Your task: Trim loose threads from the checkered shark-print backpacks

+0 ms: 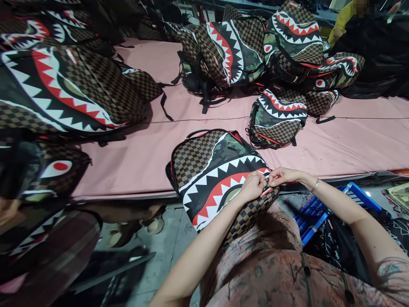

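Note:
A checkered backpack [194, 155] with a red, white and black shark-mouth print lies at the table's front edge, partly over my lap. My left hand [254, 185] rests on its lower right part, fingers bent together near the edge seam. Close beside it, my right hand [280, 175] pinches at the bag's right corner, a bracelet on its wrist. What sits between the fingertips of either hand is too small to make out.
The pink table [128, 170] bears piles of similar backpacks [236, 47] at the back and a large one [79, 89] at left. A blue crate [361, 196] stands at lower right. Another person's hand [11, 215] shows at far left, and a yellow sleeve [341, 23] at upper right.

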The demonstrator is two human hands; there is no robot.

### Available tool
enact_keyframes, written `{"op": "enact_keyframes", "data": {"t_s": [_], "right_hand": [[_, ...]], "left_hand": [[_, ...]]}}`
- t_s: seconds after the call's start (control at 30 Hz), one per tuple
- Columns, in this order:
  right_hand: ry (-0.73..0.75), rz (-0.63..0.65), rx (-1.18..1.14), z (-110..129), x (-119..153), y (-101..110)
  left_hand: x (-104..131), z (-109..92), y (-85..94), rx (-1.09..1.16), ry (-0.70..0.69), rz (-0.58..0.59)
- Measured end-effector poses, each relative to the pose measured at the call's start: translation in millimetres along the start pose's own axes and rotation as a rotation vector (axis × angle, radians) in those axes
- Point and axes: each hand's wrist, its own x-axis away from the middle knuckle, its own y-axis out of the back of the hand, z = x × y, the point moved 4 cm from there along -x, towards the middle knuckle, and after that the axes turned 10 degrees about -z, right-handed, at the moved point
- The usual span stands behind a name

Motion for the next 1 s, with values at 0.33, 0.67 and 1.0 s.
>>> {"op": "enact_keyframes", "data": {"t_s": [0.33,0.67,1.0], "right_hand": [[0.046,-0.054,-0.058,9.6,-1.3,-10.8],[0.049,-0.111,-0.009,9.8,8.1,-6.5],[0.046,-0.595,-0.73,-38.2,12.3,22.5]], "left_hand": [[4.7,15.6,7.0,0.134,0.093,-0.132],[44.1,29.8,46.0,0.714,0.388,-0.406],[136.0,32.6,84.8,0.476,0.374,-0.294]]}}
